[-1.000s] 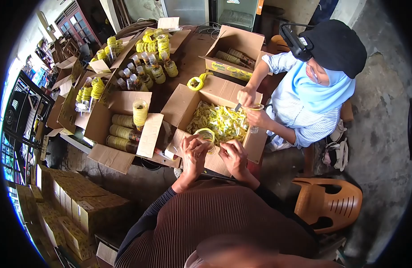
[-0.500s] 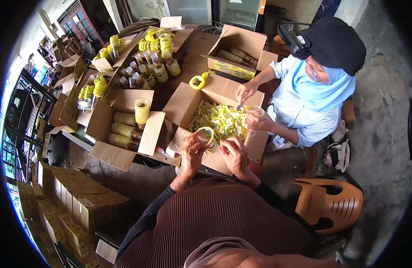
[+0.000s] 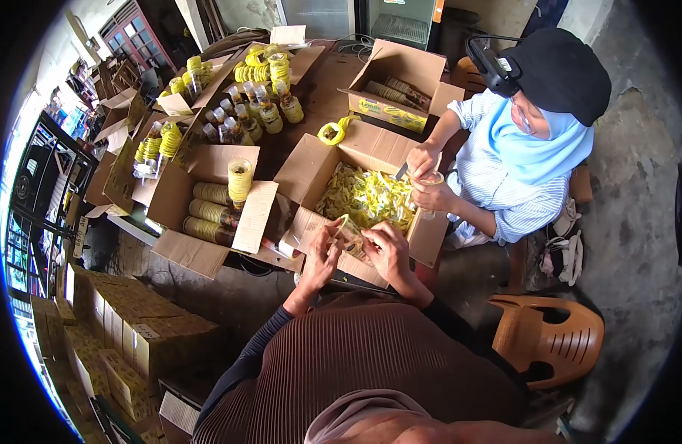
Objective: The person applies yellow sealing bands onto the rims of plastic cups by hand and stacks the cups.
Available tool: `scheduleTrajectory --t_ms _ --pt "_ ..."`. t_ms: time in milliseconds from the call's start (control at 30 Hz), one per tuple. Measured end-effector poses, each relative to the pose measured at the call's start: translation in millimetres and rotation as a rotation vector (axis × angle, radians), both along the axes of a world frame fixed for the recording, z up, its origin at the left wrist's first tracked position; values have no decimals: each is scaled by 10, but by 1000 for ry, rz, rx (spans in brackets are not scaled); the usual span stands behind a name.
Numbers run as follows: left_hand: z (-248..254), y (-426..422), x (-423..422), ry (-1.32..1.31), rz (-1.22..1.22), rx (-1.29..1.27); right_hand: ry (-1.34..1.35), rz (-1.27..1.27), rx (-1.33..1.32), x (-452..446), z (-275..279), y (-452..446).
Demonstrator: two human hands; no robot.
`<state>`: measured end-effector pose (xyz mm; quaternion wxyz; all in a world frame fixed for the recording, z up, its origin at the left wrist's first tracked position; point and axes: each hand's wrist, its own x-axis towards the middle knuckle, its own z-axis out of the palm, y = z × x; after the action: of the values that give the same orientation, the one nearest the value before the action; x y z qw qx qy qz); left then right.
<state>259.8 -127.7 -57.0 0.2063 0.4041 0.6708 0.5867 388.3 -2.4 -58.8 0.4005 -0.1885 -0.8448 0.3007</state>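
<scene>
A clear plastic cup (image 3: 351,238) with a yellow-green rim is tilted between my two hands, above the near flap of an open box. My left hand (image 3: 322,257) has its fingers closed on the cup's left side. On the cup's right side, my right hand (image 3: 387,251) grips it with bent fingers. Beyond them, the open cardboard box (image 3: 309,177) holds a heap of yellow and white strips (image 3: 365,194). A yellow ring-shaped bundle (image 3: 331,133) rests at that box's far left corner.
A co-worker (image 3: 507,155) at the right holds a blade and a clear cup over the box. Left stands a box (image 3: 171,198) of stacked cups; cups (image 3: 271,115) stand behind it. A lemon-labelled box (image 3: 411,66) is at the back, an orange chair (image 3: 544,337) at lower right.
The cup between my hands has tipped over, from nearly upright to slanted. The co-worker's blade and cup have shifted slightly. The whole view has moved a little.
</scene>
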Motion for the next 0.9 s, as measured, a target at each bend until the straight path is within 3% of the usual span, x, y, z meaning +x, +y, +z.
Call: scheduleTrajectory --t_ms 133,200,300,400,900 --pt "-12 5 39 5 70 -76 -18 25 97 11 40 -25" --pt "-17 26 56 240 161 -13 -3 -17 71 21 75 -20" --pt "25 47 77 365 192 46 -4 25 133 30 128 -88" --pt "51 32 88 402 190 -29 -20 41 202 12 130 -143" --pt "-112 27 10 519 206 -15 -59 76 54 -136 -31 -175"
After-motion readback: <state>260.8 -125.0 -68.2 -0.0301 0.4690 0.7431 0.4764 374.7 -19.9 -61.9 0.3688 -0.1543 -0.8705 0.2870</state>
